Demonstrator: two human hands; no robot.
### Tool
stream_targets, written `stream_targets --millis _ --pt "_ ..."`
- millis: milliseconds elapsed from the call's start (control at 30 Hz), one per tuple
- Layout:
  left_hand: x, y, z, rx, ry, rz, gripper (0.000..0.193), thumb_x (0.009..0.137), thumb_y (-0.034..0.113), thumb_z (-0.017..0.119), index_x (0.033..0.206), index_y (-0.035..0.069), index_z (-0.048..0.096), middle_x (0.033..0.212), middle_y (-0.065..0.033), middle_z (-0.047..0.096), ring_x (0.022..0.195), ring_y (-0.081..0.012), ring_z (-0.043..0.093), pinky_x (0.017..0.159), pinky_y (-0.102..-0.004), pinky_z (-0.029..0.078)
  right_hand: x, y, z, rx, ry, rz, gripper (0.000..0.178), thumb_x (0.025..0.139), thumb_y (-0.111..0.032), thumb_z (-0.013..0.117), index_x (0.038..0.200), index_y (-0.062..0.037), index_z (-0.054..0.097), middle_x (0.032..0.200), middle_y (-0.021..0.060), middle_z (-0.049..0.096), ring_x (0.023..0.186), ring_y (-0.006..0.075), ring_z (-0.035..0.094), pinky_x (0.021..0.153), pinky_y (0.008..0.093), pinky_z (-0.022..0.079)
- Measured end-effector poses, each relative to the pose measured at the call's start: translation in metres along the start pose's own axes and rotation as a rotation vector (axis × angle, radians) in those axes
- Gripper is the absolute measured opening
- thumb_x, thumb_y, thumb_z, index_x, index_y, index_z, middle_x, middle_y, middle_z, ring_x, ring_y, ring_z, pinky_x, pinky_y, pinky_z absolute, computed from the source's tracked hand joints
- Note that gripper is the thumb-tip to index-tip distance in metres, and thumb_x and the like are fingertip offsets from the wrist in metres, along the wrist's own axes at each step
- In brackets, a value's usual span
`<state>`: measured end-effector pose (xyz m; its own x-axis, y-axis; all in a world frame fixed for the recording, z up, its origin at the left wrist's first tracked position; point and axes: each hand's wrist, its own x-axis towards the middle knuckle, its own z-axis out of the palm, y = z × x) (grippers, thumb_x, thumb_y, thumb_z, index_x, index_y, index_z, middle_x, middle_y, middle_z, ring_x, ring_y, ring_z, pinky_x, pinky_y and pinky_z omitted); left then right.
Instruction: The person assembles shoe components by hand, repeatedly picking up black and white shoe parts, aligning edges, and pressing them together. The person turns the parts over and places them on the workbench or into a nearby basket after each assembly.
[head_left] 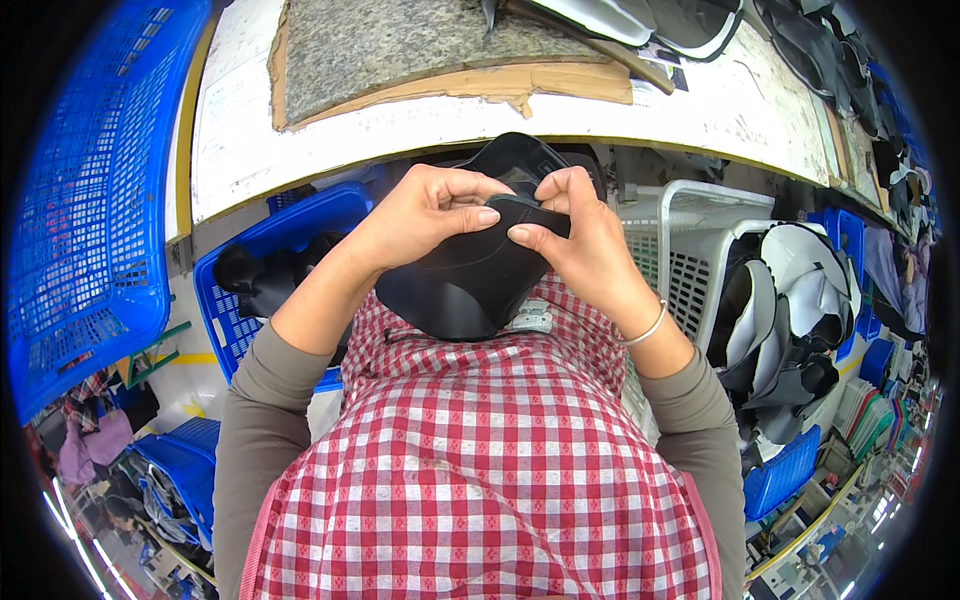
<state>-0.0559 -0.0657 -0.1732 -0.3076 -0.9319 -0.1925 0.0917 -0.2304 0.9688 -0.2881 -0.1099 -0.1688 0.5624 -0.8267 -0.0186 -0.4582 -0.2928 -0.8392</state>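
Your left hand (430, 208) pinches raised edge of black piece (452, 285) between thumb and fingers; your right hand (588, 228) pinches same edge just beside it. Piece sits over checked apron (470, 450), short of tabletop (240, 125). Likely light, flexible, somewhat slippery; rim looks best to grip. Some fingertips hidden behind edge; can't tell whether black panel (515, 150) beyond belongs to same piece.
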Motion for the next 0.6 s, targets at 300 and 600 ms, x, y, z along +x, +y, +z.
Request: stream_targets --millis 300,600 --pt "0.021 0.037 -0.014 0.226 -0.084 -0.334 0.03 0.097 0.031 0.075 0.106 0.002 0.077 0.085 0.0016 0.071 0.074 -0.0036 0.062 0.063 -0.022 0.051 0.006 -0.003 0.004 -0.02 -0.04 -0.091 0.049 0.08 -0.026 0.088 0.11 -0.006 0.054 0.098 0.0132 0.07 0.093 0.0358 0.068 0.082 0.046 0.053" --pt "0.038 0.059 -0.021 0.395 -0.368 -0.382 0.021 0.101 0.012 0.065 0.116 0.0 0.074 0.084 0.0013 0.069 0.075 -0.0063 0.063 0.067 -0.0248 0.058 0.005 -0.012 0.003 -0.042 -0.083 -0.104 0.044 0.08 -0.03 0.087 0.101 -0.006 0.057 0.091 0.0149 0.07 0.083 0.0415 0.067 0.077 0.0495 0.052"
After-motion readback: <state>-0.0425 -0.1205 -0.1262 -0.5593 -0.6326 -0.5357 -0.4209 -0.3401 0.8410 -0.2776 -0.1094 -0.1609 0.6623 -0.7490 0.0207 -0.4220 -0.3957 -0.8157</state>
